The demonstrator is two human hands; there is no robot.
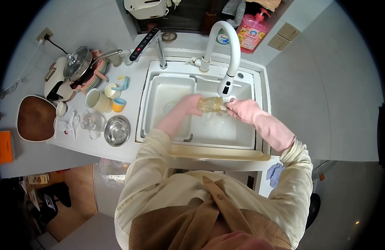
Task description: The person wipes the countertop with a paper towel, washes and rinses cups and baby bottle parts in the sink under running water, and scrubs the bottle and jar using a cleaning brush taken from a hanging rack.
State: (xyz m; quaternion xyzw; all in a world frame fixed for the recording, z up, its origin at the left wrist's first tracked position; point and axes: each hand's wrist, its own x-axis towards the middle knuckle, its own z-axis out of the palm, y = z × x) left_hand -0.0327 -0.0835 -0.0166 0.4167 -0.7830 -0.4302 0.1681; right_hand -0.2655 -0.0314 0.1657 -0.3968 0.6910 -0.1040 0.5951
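Note:
My left hand point(189, 105), in a pink rubber glove, is wrapped round the base of a clear glass jar point(209, 105) with a yellowish tint. The jar lies on its side above the white sink point(217, 135), its ridged mouth toward the right. My right hand point(243, 110), gloved in pink too, is closed at the jar's mouth on a short pale handle point(223, 107) that points into the jar. What sits at the handle's far end inside the jar is not clear. The white faucet's spray head point(226, 86) hangs just above my right hand.
Left on the counter stand a steel bowl point(116, 131), a clear pitcher point(92, 121), a cream cup point(96, 100), an orange cup point(119, 104) and a lidded pan point(79, 64). A chrome tap point(161, 54) rises behind the sink. A pink pump bottle point(252, 32) stands at the back right.

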